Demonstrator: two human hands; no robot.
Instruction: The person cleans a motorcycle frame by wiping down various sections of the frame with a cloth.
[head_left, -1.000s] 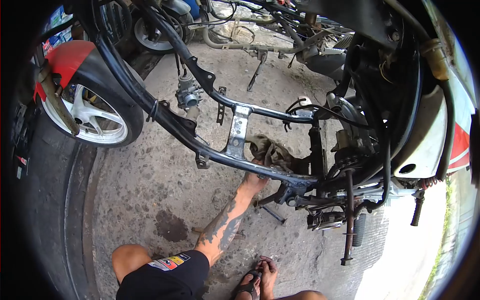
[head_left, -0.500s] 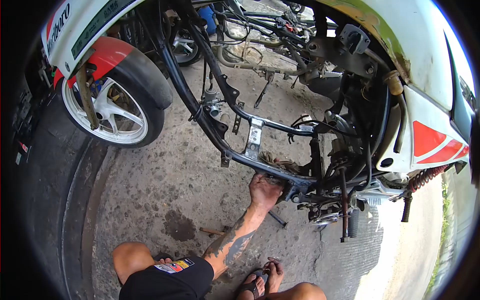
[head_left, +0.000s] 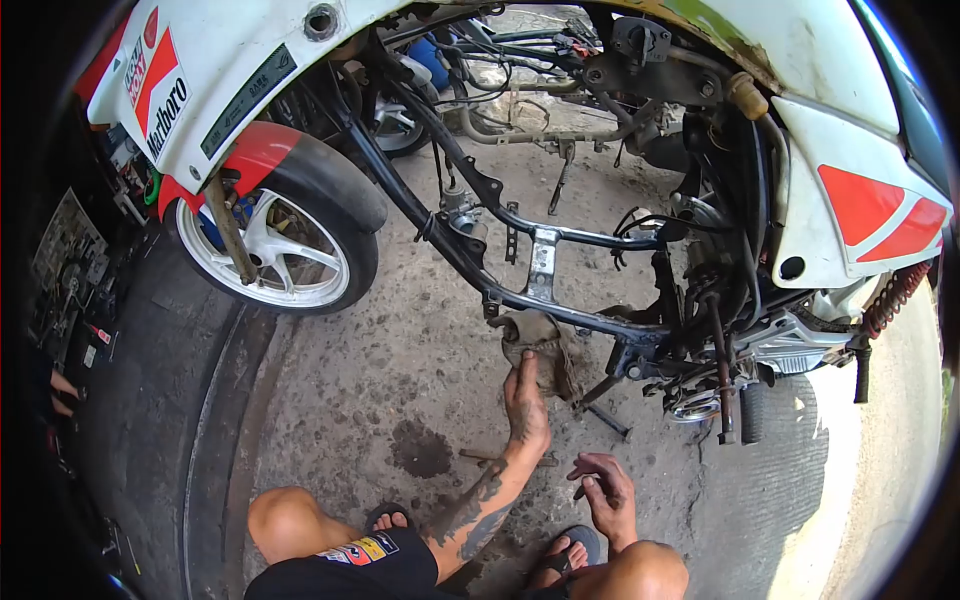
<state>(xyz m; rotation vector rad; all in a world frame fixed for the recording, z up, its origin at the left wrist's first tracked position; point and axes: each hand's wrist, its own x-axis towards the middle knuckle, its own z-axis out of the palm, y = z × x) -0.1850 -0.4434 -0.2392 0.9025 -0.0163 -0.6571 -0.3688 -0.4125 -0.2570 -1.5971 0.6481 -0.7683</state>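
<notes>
A grimy grey-brown rag [head_left: 532, 336] is gripped in my left hand [head_left: 525, 398], just under the lower tube of the black motorcycle frame [head_left: 480, 283]. Part of the cloth hangs down on the right of my fingers. A bare metal cross plate [head_left: 542, 262] joins the frame tubes above it. My right hand [head_left: 608, 492] is in the air by my right knee, fingers loosely bent and apart, holding nothing. Close to it on the concrete lie a dark metal bar [head_left: 608, 422] and a wooden handle [head_left: 482, 455], partly behind my left forearm.
The white front wheel [head_left: 275, 250] with its red fender is at the left. A carburetor [head_left: 460, 205] hangs inside the frame. Engine parts, a foot peg bar [head_left: 726, 390] and a red shock spring [head_left: 897, 300] are at the right. Another stripped frame [head_left: 540, 135] stands behind.
My left hand has drawn the rag from behind the lower tube to below it. My right hand has risen from beside my foot. The view has shifted somewhat.
</notes>
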